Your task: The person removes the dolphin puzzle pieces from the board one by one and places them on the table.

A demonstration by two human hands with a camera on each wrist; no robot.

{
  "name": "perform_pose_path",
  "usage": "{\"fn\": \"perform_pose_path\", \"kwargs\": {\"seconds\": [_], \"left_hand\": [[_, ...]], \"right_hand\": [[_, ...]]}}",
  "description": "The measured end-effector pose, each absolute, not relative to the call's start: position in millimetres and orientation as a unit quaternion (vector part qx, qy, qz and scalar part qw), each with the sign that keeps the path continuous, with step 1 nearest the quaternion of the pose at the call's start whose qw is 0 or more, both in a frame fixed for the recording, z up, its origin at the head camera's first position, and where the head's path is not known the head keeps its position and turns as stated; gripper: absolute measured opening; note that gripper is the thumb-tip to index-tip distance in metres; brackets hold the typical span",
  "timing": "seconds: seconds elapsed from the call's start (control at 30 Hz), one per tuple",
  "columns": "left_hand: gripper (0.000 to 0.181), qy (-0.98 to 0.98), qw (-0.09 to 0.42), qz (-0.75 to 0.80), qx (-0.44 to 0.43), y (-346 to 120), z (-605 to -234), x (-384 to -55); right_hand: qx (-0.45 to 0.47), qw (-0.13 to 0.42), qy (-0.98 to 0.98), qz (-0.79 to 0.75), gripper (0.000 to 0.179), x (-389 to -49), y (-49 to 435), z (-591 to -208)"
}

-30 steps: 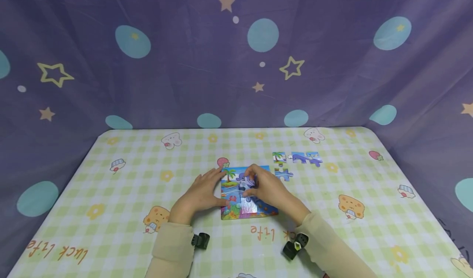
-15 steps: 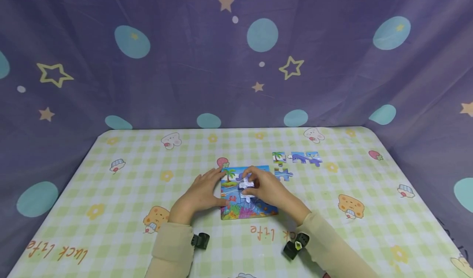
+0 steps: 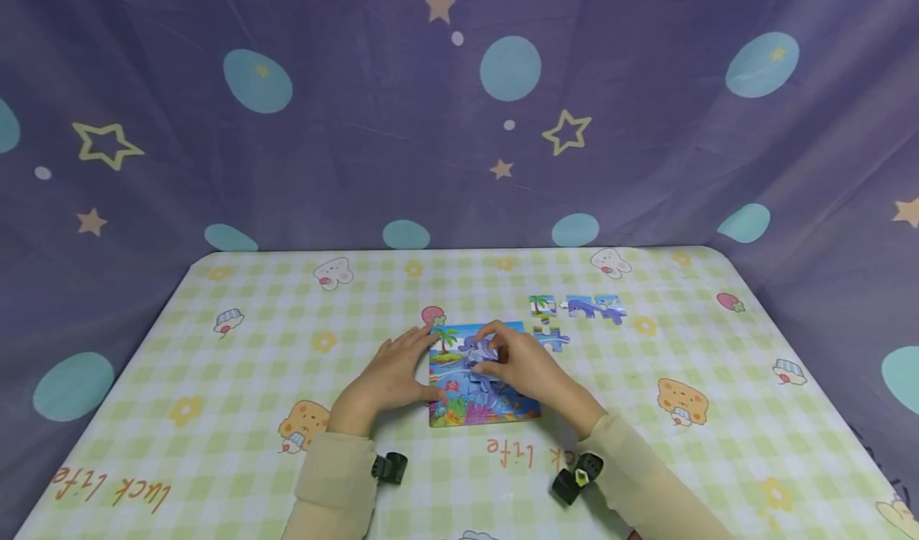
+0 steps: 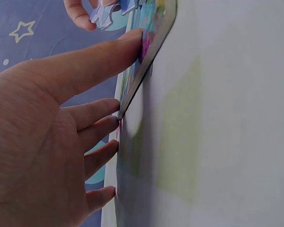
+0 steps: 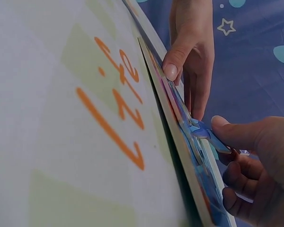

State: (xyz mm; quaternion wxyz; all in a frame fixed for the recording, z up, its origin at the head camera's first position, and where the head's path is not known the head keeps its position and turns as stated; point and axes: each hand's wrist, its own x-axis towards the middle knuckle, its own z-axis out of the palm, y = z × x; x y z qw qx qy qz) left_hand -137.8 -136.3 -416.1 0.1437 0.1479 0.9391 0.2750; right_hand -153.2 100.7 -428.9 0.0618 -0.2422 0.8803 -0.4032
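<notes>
A picture puzzle board with a sea scene, palm tree and crab lies on the table. My left hand rests along its left side, fingers spread and fairly straight, with the thumb pressing the board's near-left corner area. Over the middle of the board, my right hand pinches a blue and purple jigsaw piece between thumb and fingers. In the right wrist view the piece is tilted, one end close to the board's surface. The right hand covers part of the board's right side.
Loose jigsaw pieces lie behind and right of the board: a palm-tree piece, a dolphin piece, a blue piece and another joined close by. The checked tablecloth ends at a purple curtain behind.
The right hand has turned the pinched jigsaw piece slightly; bright glare on it half a second ago has faded, and its purple-blue print shows. The left hand stays in place.
</notes>
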Motion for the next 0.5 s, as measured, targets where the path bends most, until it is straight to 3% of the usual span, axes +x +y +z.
{"fn": "perform_pose_path", "kwargs": {"seconds": [0.5], "left_hand": [[0.092,0.937,0.145,0.280,0.148,-137,-414,-137]], "right_hand": [[-0.223,0.038,0.878,-0.421,0.039,-154,114,-426]]}}
